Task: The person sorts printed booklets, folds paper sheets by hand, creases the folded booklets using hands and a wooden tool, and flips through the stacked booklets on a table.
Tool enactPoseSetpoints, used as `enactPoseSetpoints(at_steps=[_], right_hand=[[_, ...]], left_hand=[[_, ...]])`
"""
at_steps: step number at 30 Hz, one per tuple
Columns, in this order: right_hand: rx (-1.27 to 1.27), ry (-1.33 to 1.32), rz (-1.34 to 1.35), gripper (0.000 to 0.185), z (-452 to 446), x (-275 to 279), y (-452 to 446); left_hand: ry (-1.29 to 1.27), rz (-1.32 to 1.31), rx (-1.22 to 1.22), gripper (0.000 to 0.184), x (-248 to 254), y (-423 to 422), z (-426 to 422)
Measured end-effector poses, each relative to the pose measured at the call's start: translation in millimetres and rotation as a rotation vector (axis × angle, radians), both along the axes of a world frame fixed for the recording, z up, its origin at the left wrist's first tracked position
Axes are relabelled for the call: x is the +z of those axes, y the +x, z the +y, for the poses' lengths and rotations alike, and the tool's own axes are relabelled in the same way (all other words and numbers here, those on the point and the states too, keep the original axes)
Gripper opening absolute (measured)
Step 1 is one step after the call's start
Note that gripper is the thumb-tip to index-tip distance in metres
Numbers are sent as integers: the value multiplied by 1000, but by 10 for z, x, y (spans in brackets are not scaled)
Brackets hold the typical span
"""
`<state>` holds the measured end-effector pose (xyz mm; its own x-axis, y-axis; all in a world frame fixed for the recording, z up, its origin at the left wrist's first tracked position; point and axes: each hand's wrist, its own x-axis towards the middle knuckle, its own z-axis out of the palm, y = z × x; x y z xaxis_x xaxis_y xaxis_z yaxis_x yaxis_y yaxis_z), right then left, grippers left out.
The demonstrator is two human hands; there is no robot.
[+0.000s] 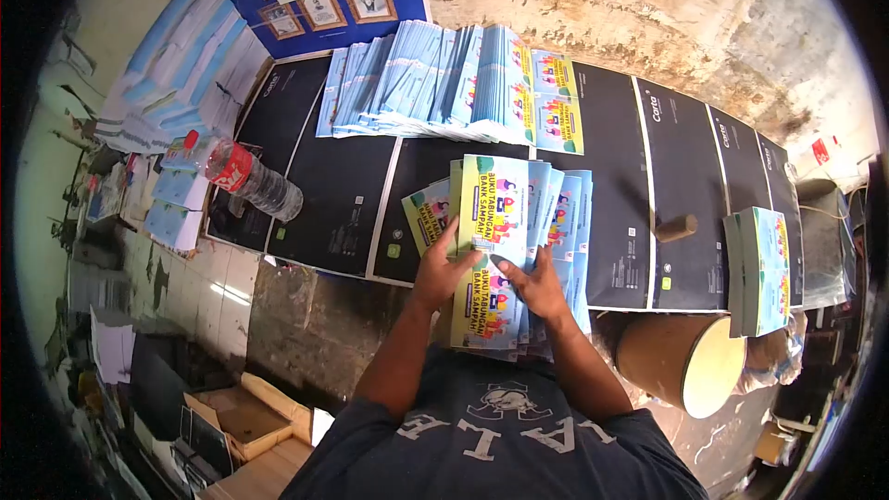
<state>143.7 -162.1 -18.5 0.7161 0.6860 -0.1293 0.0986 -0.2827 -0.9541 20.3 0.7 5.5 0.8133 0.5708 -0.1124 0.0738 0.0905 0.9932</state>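
Observation:
A printed booklet sheet (498, 194) with two yellow, white and green covers reading "BUKU TABUNGAN BANK SAMPAH" lies in front of my body. My left hand (443, 268) grips its left edge, thumb on top near the middle. On the right side, my right hand (540, 289) has its thumb on the printed face and its fingers along the edge; their undersides are hidden. Beneath and to the right are fanned blue-and-white booklet sheets (576, 222). Another cover sheet (426, 213) sticks out at the left, partly covered.
A long row of stacked booklets (426, 83) lies along the table's back. On the black-topped table (611, 167) are a water bottle (250, 181) at left, a wooden peg-like piece (676, 228), and a booklet stack (761, 268) at right. A round drum (681, 361) stands below the right edge.

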Motion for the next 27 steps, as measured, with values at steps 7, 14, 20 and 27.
enactPoseSetpoints(at_steps=[7,14,20,27], right_hand=[[-13,295,278,66,21,-67,-31],[-39,143,36,68,-6,-15,-28],[-13,98,67,65,-22,-35,0],[-13,74,58,53,-66,-104,42]], left_hand=[[-171,127,67,33,21,-120,149],[-251,21,-110,28,-15,44,35],[-138,162,24,27,95,8,-6],[-361,-20,248,34,619,-641,579]])
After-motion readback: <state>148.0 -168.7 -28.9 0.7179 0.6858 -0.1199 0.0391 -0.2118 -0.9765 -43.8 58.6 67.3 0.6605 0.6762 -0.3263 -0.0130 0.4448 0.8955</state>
